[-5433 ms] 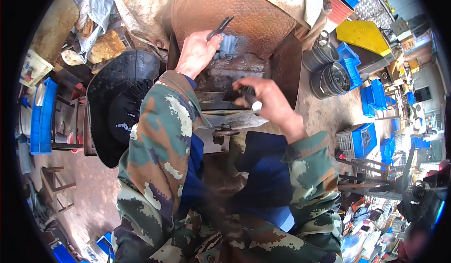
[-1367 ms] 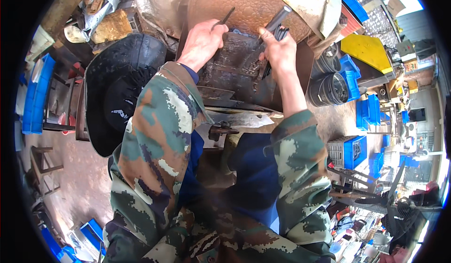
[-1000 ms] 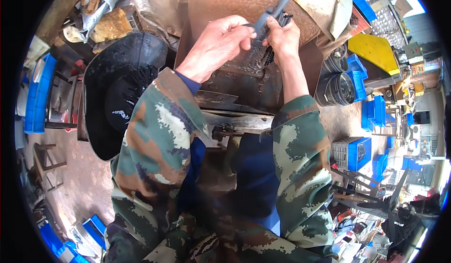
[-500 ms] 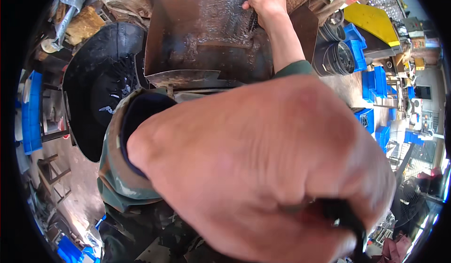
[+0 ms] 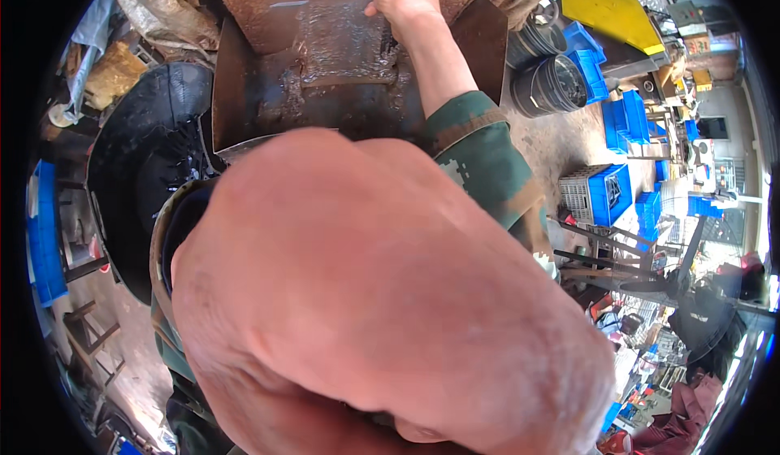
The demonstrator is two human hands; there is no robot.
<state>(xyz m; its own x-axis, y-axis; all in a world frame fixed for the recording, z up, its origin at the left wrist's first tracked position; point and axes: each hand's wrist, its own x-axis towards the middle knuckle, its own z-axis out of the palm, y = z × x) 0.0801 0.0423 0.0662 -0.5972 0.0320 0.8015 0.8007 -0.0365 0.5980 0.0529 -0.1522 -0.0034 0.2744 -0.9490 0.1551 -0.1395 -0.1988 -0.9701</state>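
Observation:
My left hand (image 5: 382, 284) fills the lower middle, very near the camera, its back toward me. Its fingers curl under, and whatever they hold is hidden. The left forearm comes out of a camouflage sleeve with a dark inner cuff. Farther off, my right hand (image 5: 406, 0) reaches over a wet, brown metal trough (image 5: 349, 114), fingers bent and partly cut off by the upper edge. What the right fingers grip cannot be made out. Beneath them, a wet, rough panel (image 5: 341, 41) glistens inside the trough.
Left of the trough stands a large black tub (image 5: 138, 179). Black buckets (image 5: 552, 85) and a yellow panel (image 5: 613, 16) are at the upper right. Blue crates (image 5: 609, 195) stand on the floor at right, near a black fan (image 5: 703, 301). A wooden stool (image 5: 89, 333) is at left.
The whole view has shifted, so trough and right hand appear farther left. My left hand has moved left and toward the camera; the black thing seen at its fingers is now hidden.

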